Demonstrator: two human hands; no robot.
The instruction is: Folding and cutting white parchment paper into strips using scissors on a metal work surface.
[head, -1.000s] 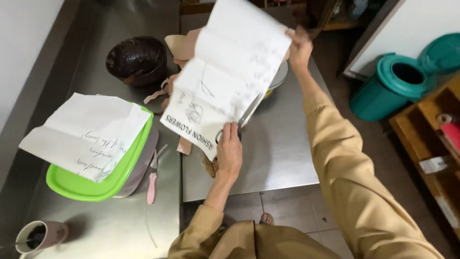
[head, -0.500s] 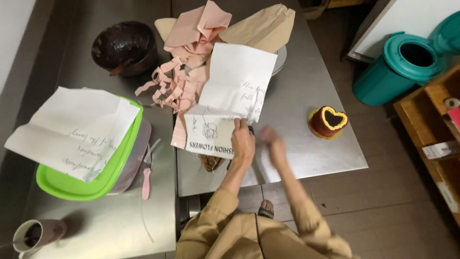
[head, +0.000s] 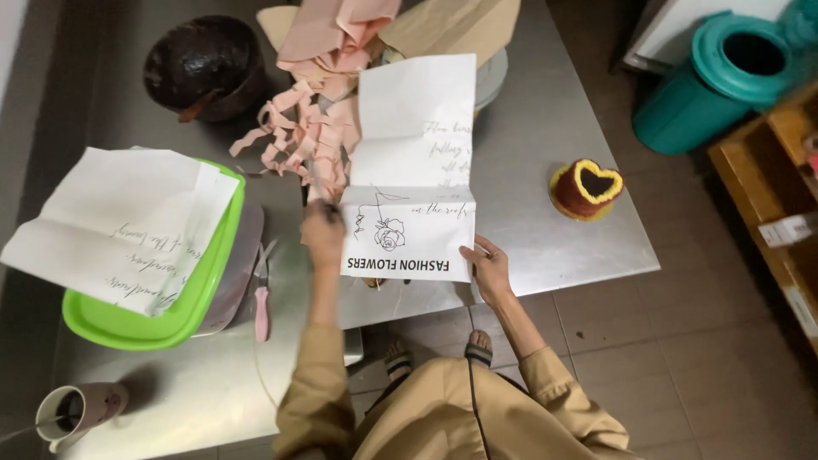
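A white paper sheet (head: 416,166) with a drawn rose and printed lettering lies creased along its folds on the steel table (head: 545,119). My left hand (head: 322,232) is closed on the sheet's left edge, near the bottom. My right hand (head: 484,271) grips the lower right corner, thumb on the paper. The sheet partly covers a heap of pink paper strips (head: 307,128). A small dark red heart-shaped cake (head: 588,189) with a yellow rim stands to the right of the sheet, apart from both hands.
A second white sheet (head: 119,226) rests on a green lid (head: 153,319) at the left, with pink-handled scissors (head: 260,298) beside it. A dark bowl (head: 203,66) stands at the back left, a mug (head: 81,409) at the front left. A teal bin (head: 724,81) and wooden shelf (head: 775,187) stand right.
The sheet was held up in the air and has come down onto the table. My right hand moved from its top edge to its lower right corner. The cake came into view.
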